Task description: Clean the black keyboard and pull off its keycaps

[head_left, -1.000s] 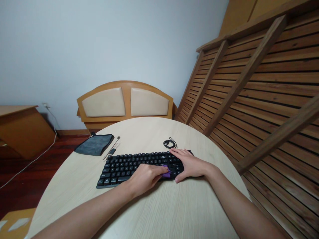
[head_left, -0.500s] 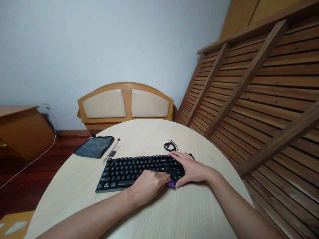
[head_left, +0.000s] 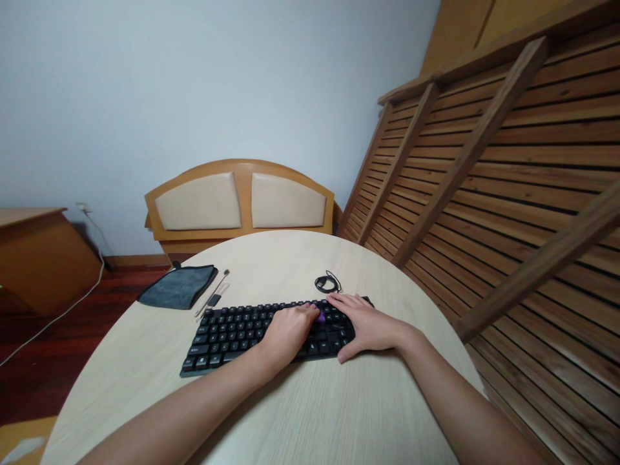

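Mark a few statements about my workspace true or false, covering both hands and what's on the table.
1. The left hand holds a purple piece against the keyboard. True.
2. The right hand hangs clear of the keyboard. False: the right hand is spread over its right end, touching it.
3. The coiled black cable lies on the table beyond the keyboard. True.
4. The gray cloth lies to the right of the cable. False: the gray cloth is well to its left.
5. The table's far edge is straight. False: it is curved.
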Demonstrator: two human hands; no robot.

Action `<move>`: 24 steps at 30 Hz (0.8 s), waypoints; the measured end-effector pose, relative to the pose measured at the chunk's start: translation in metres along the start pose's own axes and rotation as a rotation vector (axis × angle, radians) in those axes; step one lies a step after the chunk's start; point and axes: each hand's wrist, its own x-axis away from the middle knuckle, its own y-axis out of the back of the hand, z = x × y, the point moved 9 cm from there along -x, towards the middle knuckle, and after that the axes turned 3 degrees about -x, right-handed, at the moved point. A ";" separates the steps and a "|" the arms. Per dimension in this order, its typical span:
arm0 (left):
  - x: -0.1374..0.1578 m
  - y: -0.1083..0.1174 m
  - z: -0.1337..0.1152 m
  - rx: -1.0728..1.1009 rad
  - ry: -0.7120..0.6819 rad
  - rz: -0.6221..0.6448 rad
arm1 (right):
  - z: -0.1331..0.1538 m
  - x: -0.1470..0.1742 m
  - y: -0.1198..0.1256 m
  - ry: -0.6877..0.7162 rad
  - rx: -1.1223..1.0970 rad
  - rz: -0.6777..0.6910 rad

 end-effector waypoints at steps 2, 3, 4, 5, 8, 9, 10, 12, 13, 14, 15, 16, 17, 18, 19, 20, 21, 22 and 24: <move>0.005 -0.004 -0.007 0.003 -0.050 -0.001 | 0.002 0.000 0.001 0.001 0.003 0.002; 0.007 -0.004 -0.010 0.009 -0.087 -0.001 | 0.003 0.001 0.001 0.003 0.005 0.003; 0.010 -0.004 -0.013 0.016 -0.128 -0.002 | 0.003 0.001 0.001 0.004 0.007 0.004; 0.012 -0.004 -0.016 0.024 -0.167 -0.004 | 0.004 0.001 0.002 0.006 0.008 0.004; 0.021 -0.003 -0.022 0.054 -0.234 -0.007 | 0.002 0.001 0.002 0.016 0.009 -0.003; 0.024 -0.002 -0.024 0.065 -0.252 -0.003 | 0.002 0.001 0.001 0.020 0.011 -0.006; 0.027 -0.002 -0.027 0.075 -0.271 0.003 | 0.001 0.000 0.001 0.022 0.015 -0.007; 0.034 -0.001 -0.033 0.087 -0.312 0.016 | 0.000 0.000 0.000 0.020 0.021 -0.003; 0.037 0.000 -0.036 0.092 -0.335 0.020 | -0.001 -0.001 0.000 0.016 0.022 -0.001; 0.039 0.002 -0.038 0.099 -0.359 0.025 | -0.001 -0.001 0.000 0.012 0.022 0.000; 0.041 0.003 -0.041 0.106 -0.382 0.029 | -0.001 -0.001 0.000 0.010 0.022 -0.002; 0.043 0.006 -0.043 0.114 -0.406 0.034 | 0.000 -0.001 0.001 0.008 0.023 -0.003; 0.045 0.008 -0.044 0.121 -0.432 0.040 | 0.000 -0.001 0.001 0.007 0.025 -0.005; 0.046 0.010 -0.045 0.128 -0.459 0.045 | 0.000 -0.001 0.001 0.005 0.027 -0.004; 0.048 0.012 -0.046 0.136 -0.485 0.051 | 0.001 -0.001 0.001 0.004 0.028 -0.003; 0.050 0.014 -0.046 0.146 -0.508 0.056 | 0.001 -0.001 0.001 0.003 0.027 -0.002; 0.051 0.016 -0.045 0.156 -0.522 0.055 | 0.001 -0.001 0.001 0.003 0.025 -0.002; 0.051 0.018 -0.043 0.164 -0.523 0.047 | 0.001 -0.001 0.001 0.004 0.022 -0.002; 0.046 0.025 -0.033 0.169 -0.462 -0.015 | 0.000 -0.001 0.001 0.009 0.015 -0.005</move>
